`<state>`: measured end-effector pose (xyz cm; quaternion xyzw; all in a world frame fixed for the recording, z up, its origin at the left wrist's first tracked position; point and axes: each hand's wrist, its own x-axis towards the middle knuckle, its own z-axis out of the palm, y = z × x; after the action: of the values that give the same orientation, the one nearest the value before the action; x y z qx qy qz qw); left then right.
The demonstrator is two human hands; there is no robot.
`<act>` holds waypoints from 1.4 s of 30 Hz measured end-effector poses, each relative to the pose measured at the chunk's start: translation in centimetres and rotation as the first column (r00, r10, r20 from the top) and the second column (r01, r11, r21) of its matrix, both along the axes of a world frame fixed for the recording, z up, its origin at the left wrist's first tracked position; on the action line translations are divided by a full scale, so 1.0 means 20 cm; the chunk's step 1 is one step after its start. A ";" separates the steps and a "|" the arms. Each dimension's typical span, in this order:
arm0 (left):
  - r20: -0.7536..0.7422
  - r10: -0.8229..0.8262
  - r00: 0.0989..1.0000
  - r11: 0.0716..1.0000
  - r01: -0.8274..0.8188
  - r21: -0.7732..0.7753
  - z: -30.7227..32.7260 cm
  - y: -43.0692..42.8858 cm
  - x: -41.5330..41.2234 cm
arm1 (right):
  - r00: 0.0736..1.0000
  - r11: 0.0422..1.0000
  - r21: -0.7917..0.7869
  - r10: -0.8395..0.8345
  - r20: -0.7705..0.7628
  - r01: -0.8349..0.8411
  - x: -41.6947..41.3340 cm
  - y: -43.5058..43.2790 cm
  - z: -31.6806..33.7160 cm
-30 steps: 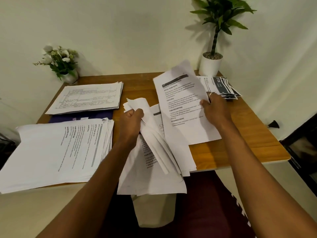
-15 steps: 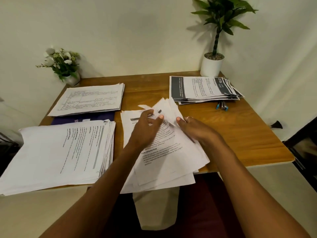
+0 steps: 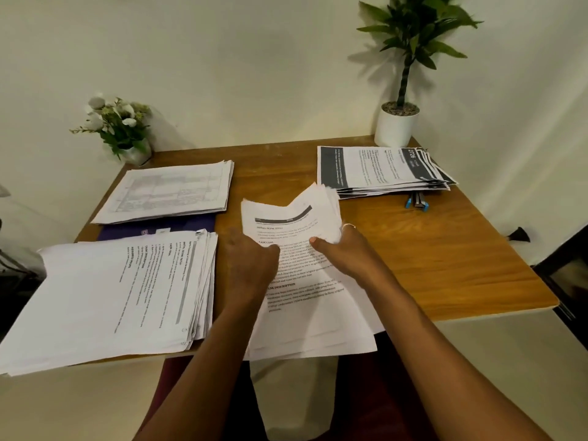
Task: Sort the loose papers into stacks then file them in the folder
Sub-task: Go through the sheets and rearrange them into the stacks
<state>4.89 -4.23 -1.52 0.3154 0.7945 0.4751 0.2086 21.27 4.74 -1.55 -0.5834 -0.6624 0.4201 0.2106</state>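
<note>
Both hands are on the loose papers, the messy pile in the middle of the wooden table, with its near end hanging off the front edge. Left hand grips the pile's left side, thumb on top of the printed sheet. Right hand pinches the right side, thumb on top and fingers curled underneath, where the upper sheets fan and lift a bit.

Three sorted stacks sit around it: a big text stack near left, a stack of grid forms behind that, and a dark-banded stack far right.

The purple folder lies flat between the two left stacks, mostly buried under them, so I can't tell if anything's inside it. The white pot in the far right corner holds a leafy plant, and the small pot far left holds white flowers.
</note>
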 end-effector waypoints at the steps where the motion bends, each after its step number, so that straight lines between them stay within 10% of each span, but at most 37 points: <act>1: 0.054 -0.029 0.998 0.999 0.027 0.032 0.00 0.01 -0.03 | 0.999 1.000 -0.010 -0.010 -0.036 0.010 0.01 0.01 0.00; 7: 0.423 -0.149 0.894 0.988 0.155 0.020 -0.01 0.05 -0.15 | 0.920 0.968 -0.251 -0.098 -0.379 -0.001 0.14 0.09 0.02; 14: 0.226 -0.365 0.903 0.859 0.234 0.455 0.28 0.01 -0.09 | 0.731 1.000 0.024 0.014 -0.682 0.004 0.13 0.10 0.36; 20: 0.099 -0.307 0.947 0.759 0.180 0.625 0.45 -0.05 -0.08 | 0.734 0.938 0.346 0.231 -0.638 0.005 0.08 0.02 0.58; 42: 0.090 -0.373 0.923 0.874 0.318 0.368 0.22 -0.06 -0.08 | 0.884 0.980 0.197 0.083 -0.460 0.011 0.15 -0.01 0.27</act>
<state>3.22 -5.41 2.80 0.4456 0.6098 0.5858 0.2939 24.29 4.53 3.79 -0.4298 -0.6410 0.4848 0.4115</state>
